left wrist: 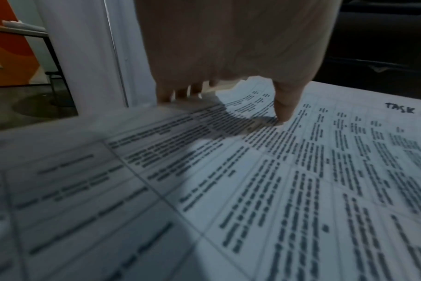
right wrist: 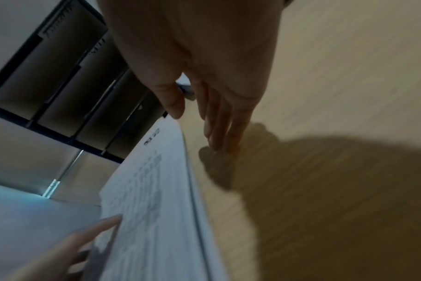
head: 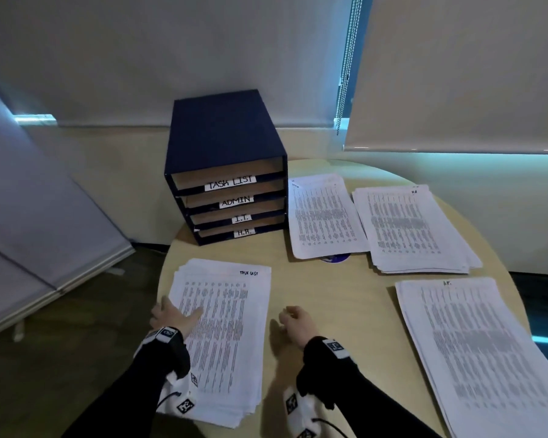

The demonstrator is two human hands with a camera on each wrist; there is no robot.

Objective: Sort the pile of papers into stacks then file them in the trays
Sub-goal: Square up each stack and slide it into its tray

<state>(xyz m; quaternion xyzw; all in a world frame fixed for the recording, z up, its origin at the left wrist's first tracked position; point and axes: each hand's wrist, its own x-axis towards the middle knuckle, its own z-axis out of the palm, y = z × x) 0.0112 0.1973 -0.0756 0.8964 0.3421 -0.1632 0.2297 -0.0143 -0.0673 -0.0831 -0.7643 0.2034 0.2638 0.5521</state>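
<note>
Both hands sit low at the near edge of the round desk (head: pixel 298 279). The left hand (head: pixel 174 316) lies spread on the left edge of the stack marked TASK LIST (head: pixel 225 336), thumb pressed on the top sheet and the other fingers (left wrist: pixel 178 93) reaching over the paper's far edge; in the left wrist view they look straight rather than curled, so it rests on the stack and does not grip it. The right hand (head: pixel 298 324) is on the bare desk just beside the same stack's right edge. Its fingers (right wrist: pixel 219 121) point down at the wood, loosely extended, and it holds nothing.

Farther out, three more stacks lie on the right half of the desk: one at the near right (head: pixel 475 358) with a small heading I cannot read, one at the far right (head: pixel 415 229) marked H.R., and one beside it (head: pixel 323 216), next to the trays, whose heading is too small to make out.

At the far left of the desk stands the dark blue tray unit (head: pixel 225 165), with four slots labelled TASK LIST, ADMIN, I.T. and H.R. from top to bottom.

Sorting looks finished, since no loose pile remains in view. Filing has not begun: every slot looks empty, and all four stacks have yet to go in, probably starting with the one between the hands.
</note>
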